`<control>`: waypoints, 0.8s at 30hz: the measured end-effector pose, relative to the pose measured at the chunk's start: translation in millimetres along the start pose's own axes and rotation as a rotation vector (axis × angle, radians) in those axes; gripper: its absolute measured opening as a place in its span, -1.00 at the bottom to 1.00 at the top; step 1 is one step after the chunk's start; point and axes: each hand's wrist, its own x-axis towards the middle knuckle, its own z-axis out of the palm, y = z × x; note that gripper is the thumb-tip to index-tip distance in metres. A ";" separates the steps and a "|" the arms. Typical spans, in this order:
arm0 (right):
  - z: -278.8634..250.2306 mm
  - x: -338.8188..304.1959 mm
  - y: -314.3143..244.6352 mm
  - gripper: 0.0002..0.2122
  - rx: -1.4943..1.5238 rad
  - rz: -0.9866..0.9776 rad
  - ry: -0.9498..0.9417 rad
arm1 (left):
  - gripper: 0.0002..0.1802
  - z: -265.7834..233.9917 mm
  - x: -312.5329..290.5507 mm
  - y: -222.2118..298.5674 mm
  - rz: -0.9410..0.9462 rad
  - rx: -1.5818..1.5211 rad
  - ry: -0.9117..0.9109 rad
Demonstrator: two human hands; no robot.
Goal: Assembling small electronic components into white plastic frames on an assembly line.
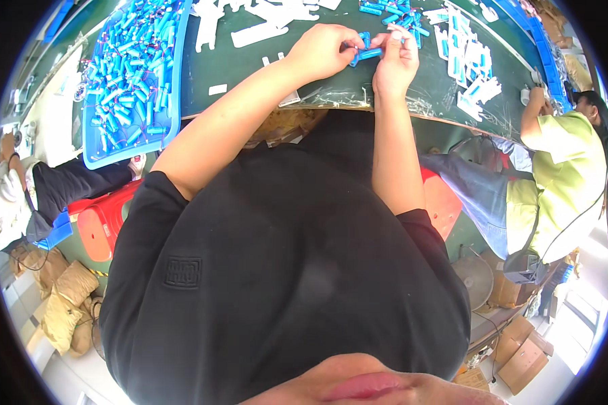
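Both hands are working near the top middle of the frame, just above the green counter [240,64]. The left hand [330,51] is curling nearly closed, thumb and fingers pinching at the small blue cylinders [370,53] sitting between the two hands. The right hand [396,64] is gripping the other end, also mostly closed, though can't tell exactly how each finger is holding. A blue tray [183,61] full of similar cylinders is sitting upper left, and white plastic parts [461,50] are lying upper right
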 end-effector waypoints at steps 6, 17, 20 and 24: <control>9.9 -4.9 -8.4 -0.60 -0.328 0.193 -0.038 | -0.77 7.1 -3.2 -11.2 -0.172 -0.277 0.293; 20.3 -8.8 -9.1 -0.73 -0.314 0.189 -0.094 | -0.73 4.4 5.1 -47.1 -0.031 -0.704 0.361; 14.5 -6.1 -8.1 -0.73 -0.187 0.182 -0.025 | -0.66 2.7 3.7 -46.7 0.041 -0.796 0.370; -1.0 -0.2 -7.5 -0.69 -0.016 0.240 -0.113 | -0.62 2.2 0.6 -40.5 0.146 -0.779 0.360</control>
